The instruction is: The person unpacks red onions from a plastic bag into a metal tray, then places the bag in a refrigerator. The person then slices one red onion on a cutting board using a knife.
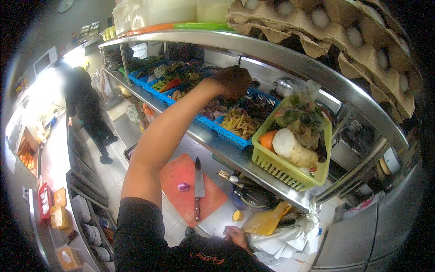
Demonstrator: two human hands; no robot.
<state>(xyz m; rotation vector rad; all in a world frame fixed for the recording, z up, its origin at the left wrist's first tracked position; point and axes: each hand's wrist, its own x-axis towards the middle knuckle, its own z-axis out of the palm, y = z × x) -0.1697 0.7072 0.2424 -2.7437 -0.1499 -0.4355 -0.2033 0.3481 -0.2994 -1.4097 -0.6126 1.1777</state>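
My left hand [233, 81] reaches up over the blue plastic baskets [207, 123] on the steel shelf; it is in shadow and its fingers are hidden, so any hold is unclear. Low in the view, my right hand [237, 236] rests by the counter's edge, fingers loosely bent and apart, with nothing visible in it. Between them lies a red cutting board [176, 173]. On it are a chef's knife [199, 185], blade pointing away from me, and a piece of red onion [183, 186]. A cut yellow vegetable piece [238, 215] sits on the steel counter near my right hand.
A yellow-green basket [278, 173] holds a large pale root [294, 149] and bagged greens. Egg trays [306, 30] stand on the upper steel shelf [272, 42]. Pan handles [234, 178], a yellow board [266, 221] and white plastic bags [285, 243] crowd the right. A person [88, 102] stands at left.
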